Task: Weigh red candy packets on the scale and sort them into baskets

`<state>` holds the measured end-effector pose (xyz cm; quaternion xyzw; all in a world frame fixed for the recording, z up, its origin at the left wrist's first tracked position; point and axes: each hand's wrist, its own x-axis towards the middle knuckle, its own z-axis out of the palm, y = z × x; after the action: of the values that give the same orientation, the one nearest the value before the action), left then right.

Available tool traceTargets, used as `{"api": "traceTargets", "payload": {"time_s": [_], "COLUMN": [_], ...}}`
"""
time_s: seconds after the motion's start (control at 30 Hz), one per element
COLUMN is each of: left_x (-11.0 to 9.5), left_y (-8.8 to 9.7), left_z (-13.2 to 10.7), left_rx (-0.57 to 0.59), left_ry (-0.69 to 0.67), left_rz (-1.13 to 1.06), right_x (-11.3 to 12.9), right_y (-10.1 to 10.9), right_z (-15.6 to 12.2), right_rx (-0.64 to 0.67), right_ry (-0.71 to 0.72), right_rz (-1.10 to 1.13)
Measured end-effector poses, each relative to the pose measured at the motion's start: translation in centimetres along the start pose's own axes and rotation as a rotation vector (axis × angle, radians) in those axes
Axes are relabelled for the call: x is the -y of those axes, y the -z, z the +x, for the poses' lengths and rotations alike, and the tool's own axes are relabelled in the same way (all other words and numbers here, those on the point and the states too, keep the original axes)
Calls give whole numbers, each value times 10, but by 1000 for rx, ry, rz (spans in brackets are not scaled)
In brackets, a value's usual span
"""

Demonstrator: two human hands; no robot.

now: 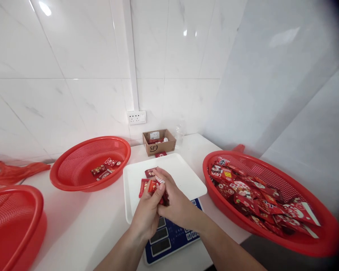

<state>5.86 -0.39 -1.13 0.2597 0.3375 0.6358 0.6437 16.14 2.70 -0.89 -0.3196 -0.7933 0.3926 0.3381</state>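
Observation:
Over the white tray of a blue digital scale, my two hands are cupped together around several small red candy packets. My left hand closes on them from below and the left, its thumb on top. From the other side my right hand wraps the same packets, with a white dotted wrapper showing by its fingers. A dark red packet and a red packet show just beyond my fingers; whether they touch the tray or my hands I cannot tell.
At right stands a red basket heaped with red packets. Back left, another red basket holds a few packets; a third is partly in view. A cardboard box stands behind the tray, a red packet before it, near the wall socket.

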Motion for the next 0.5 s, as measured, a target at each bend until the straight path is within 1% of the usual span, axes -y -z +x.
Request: {"api": "traceTargets", "payload": {"time_s": [0.1, 0.13, 0.17, 0.23, 0.3, 0.33, 0.4, 0.5], "left_x": [-11, -18, -25, -41, -57, -63, -72, -77], "left_y": [7, 10, 13, 19, 25, 27, 31, 32], "left_z": [4, 6, 6, 7, 6, 5, 4, 1], "left_rx": [-36, -56, -78, -121, -165, -181, -198, -200], "left_ry": [-19, -41, -77, -189, -291, -326, -366, -385], "left_rz": [-2, -6, -13, -36, -57, -66, -73, -74], "right_x": [0, -1, -2, -6, -12, -16, -23, -33], "right_y": [9, 13, 16, 22, 25, 25, 23, 17], "right_z": [-2, -2, -1, 1, 4, 6, 8, 12], "right_rx": [94, 88, 55, -57, -127, -129, -72, 32], "right_ry": [4, 1, -10, -52, -100, -116, -123, -133], "right_rz": [144, 165, 159, 52, -128, -213, -334, -417]}}
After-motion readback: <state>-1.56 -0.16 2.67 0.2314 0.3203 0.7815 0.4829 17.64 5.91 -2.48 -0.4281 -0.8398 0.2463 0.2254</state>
